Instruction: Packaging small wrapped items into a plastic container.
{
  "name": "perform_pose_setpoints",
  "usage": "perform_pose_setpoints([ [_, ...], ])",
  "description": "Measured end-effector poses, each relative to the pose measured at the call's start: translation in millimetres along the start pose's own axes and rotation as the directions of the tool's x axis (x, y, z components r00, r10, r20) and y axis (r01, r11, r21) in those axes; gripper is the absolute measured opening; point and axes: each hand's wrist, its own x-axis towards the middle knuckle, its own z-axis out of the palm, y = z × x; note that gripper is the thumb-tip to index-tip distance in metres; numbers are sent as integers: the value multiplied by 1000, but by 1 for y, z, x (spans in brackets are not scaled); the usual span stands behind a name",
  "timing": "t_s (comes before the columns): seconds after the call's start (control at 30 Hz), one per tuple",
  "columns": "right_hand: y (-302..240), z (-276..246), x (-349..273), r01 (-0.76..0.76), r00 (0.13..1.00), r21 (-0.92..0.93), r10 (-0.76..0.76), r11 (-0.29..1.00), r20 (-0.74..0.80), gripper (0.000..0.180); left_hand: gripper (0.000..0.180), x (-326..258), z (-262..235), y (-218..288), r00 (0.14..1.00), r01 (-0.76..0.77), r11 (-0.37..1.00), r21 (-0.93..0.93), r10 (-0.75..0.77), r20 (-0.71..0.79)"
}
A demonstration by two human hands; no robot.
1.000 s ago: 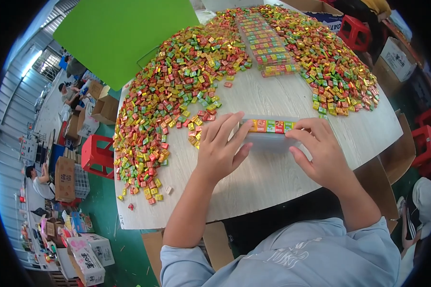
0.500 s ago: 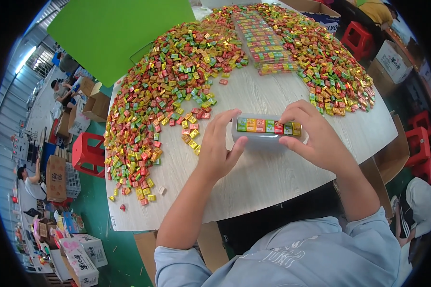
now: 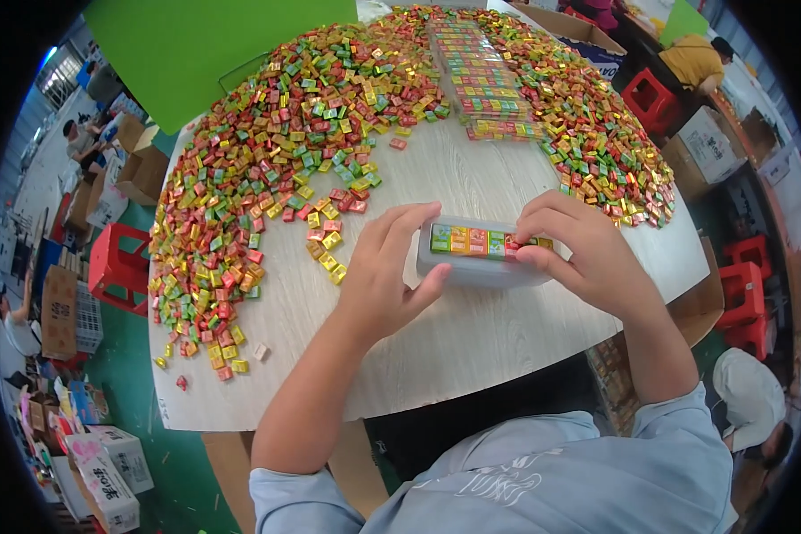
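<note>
Tray (image 3: 481,254) of wrapped candies held between both hands (image 3: 384,276).

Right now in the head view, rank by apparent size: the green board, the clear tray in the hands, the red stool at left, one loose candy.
1. green board
2. clear tray, though nearness to the camera enlarges it
3. red stool, farther away, so unsure against the tray
4. loose candy

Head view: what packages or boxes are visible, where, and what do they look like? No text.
Clear tray: held in both hands, long, one row of coloured candies.
Filled trays: stacked at the table's far side, clear, multicoloured rows.
White cartons: floor, lower left, pink print.
Brown cardboard boxes: floor, left of the table.
Open carton: beyond the table, brown, blue-and-white side.
</note>
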Motion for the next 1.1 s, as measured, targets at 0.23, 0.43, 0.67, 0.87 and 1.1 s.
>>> perform_pose_setpoints([
  [0.23, 8, -26, 12, 125, 992, -186, -122, 975, 25, 17, 69, -4, 1, -4, 1000, 2, 1000, -10, -2, -14],
  [0.43, 109, -44, 43, -56, 997, -332, 33, 942, -73, 17, 74, -3, 3, -6, 1000, 16, 995, -99, -18, -20],
  [0.67, 227, -28, 84, 47, 999, -446, -54, 894, -2, 19, 74, -3, -1, -18, 989, 116, 965, -235, -135, -66],
  [0.87, 234, -14, 95, 56, 998, -524, -52, 850, 22, 20, 55, 5, -4, -38, 943, 245, 899, -364, -308, -126],
  [1.1, 245, -12, 98, 186, 978, -545, -207, 817, 24, 31, 28, 104, 13, -44, 872, 482, 876, 14, -481, 93],
])
